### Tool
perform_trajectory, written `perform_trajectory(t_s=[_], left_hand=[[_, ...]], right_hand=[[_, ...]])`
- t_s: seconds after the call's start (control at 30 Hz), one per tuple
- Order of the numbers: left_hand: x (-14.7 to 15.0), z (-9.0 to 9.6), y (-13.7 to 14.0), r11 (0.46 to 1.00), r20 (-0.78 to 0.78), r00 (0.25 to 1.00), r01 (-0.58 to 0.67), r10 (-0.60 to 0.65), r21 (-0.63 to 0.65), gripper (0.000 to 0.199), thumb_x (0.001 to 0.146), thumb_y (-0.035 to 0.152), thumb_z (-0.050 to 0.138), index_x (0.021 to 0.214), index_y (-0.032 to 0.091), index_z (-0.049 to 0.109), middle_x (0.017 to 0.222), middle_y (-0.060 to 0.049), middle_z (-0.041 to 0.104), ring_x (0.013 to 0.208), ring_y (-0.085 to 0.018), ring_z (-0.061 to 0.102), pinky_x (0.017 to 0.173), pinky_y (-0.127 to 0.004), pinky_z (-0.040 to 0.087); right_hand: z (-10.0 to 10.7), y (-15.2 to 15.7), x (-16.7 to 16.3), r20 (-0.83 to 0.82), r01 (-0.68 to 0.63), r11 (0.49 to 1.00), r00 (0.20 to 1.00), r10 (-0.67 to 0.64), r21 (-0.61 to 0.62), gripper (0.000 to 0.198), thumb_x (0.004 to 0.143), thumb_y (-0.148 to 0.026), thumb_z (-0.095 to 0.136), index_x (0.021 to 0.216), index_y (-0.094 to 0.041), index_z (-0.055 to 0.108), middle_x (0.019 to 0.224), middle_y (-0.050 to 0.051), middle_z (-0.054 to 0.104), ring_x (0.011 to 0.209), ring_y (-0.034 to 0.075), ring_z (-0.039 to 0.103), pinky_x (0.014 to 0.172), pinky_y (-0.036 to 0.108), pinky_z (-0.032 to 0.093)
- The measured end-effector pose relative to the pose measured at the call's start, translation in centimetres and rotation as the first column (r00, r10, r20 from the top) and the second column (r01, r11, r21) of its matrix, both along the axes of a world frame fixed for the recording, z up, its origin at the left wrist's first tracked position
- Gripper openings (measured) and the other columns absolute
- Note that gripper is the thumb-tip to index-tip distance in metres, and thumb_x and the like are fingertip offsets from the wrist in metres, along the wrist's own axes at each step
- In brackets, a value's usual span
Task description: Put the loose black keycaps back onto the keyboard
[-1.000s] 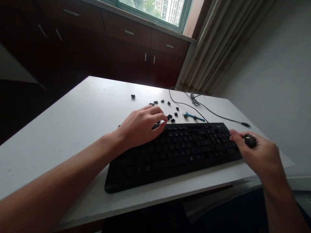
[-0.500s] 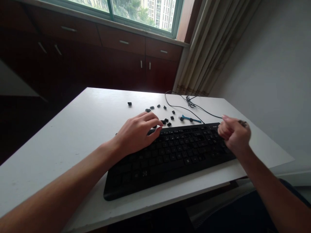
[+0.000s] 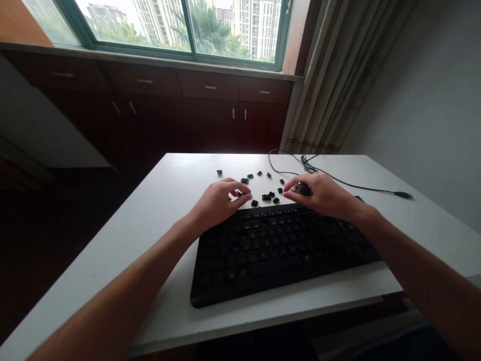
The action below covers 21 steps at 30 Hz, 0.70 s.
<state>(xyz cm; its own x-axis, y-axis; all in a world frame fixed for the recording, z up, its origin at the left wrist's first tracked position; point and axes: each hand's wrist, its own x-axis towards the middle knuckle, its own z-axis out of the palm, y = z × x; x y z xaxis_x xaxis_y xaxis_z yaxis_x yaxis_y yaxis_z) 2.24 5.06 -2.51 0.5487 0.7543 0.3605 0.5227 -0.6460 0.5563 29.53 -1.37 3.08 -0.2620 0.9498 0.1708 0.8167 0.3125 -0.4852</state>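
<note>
A black keyboard [image 3: 263, 250] lies on the white table, slightly turned. Over its far left edge, my left hand [image 3: 220, 203] pinches a black keycap [image 3: 243, 194] between thumb and fingertips. My right hand [image 3: 326, 195] is above the far right part of the keyboard, closed round a dark rounded object [image 3: 301, 188] whose kind I cannot make out. Thumb and finger of that hand come close to a loose keycap [image 3: 280, 190]. Several more black keycaps [image 3: 266, 197] lie scattered behind the keyboard, between and beyond the hands.
A black cable [image 3: 308, 163] loops and bunches at the back right, its plug [image 3: 403, 194] lying toward the right edge. The white table [image 3: 150, 240] ends in front of dark red cabinets [image 3: 210, 120] below a window. A curtain [image 3: 319, 90] hangs at the right.
My right hand has come left from the keyboard's right end to the loose keycaps. The blue tool is now out of sight. My left hand stays pinched near the far edge; the view has shifted.
</note>
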Motion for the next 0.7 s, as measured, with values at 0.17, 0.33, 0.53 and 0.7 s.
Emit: perform_trajectory(t_s=[0.17, 0.33, 0.53, 0.7], left_hand=[[-0.5, -0.4, 1.1, 0.999, -0.073, 0.997, 0.007, -0.010, -0.047, 0.037, 0.081, 0.058, 0.070, 0.103, 0.028, 0.076, 0.098, -0.006, 0.068, 0.077, -0.018, 0.065, 0.068, -0.033, 0.057], [-0.1, -0.6, 2.1, 0.994, -0.096, 0.990, 0.103, -0.105, -0.017, 0.043, 0.076, 0.056, 0.075, 0.110, 0.029, 0.074, 0.111, -0.008, 0.064, 0.099, -0.024, 0.063, 0.085, -0.040, 0.054], [0.5, -0.6, 2.4, 0.990, -0.110, 0.984, 0.132, -0.137, -0.053, 0.038, 0.080, 0.054, 0.072, 0.106, 0.026, 0.077, 0.111, -0.009, 0.064, 0.103, -0.026, 0.061, 0.090, -0.041, 0.051], [0.7, -0.5, 2.1, 0.987, -0.066, 0.990, 0.115, -0.123, -0.109, 0.027, 0.088, 0.046, 0.066, 0.100, 0.026, 0.078, 0.106, -0.007, 0.068, 0.089, -0.020, 0.064, 0.084, -0.034, 0.051]], right_hand=[[-0.7, 3.6, -0.7, 0.161, -0.166, 0.975, 0.969, 0.189, -0.147, 0.039, 0.081, -0.045, 0.072, 0.116, -0.028, 0.073, 0.107, 0.004, 0.074, 0.095, 0.024, 0.067, 0.082, 0.032, 0.049], [-1.0, 4.7, -0.3, 0.127, -0.154, 0.950, 0.973, 0.194, -0.273, 0.055, 0.076, -0.052, 0.074, 0.126, -0.030, 0.069, 0.101, 0.003, 0.076, 0.092, 0.024, 0.068, 0.077, 0.030, 0.050], [-2.0, 5.3, -0.2, 0.060, -0.141, 0.941, 0.984, 0.168, -0.309, 0.047, 0.076, -0.055, 0.072, 0.113, -0.027, 0.076, 0.096, 0.004, 0.075, 0.086, 0.023, 0.068, 0.075, 0.030, 0.049], [-2.4, 5.7, -0.1, 0.042, -0.114, 0.943, 0.990, 0.134, -0.311, 0.042, 0.077, -0.054, 0.073, 0.107, -0.025, 0.077, 0.094, 0.004, 0.075, 0.086, 0.023, 0.067, 0.074, 0.030, 0.048]])
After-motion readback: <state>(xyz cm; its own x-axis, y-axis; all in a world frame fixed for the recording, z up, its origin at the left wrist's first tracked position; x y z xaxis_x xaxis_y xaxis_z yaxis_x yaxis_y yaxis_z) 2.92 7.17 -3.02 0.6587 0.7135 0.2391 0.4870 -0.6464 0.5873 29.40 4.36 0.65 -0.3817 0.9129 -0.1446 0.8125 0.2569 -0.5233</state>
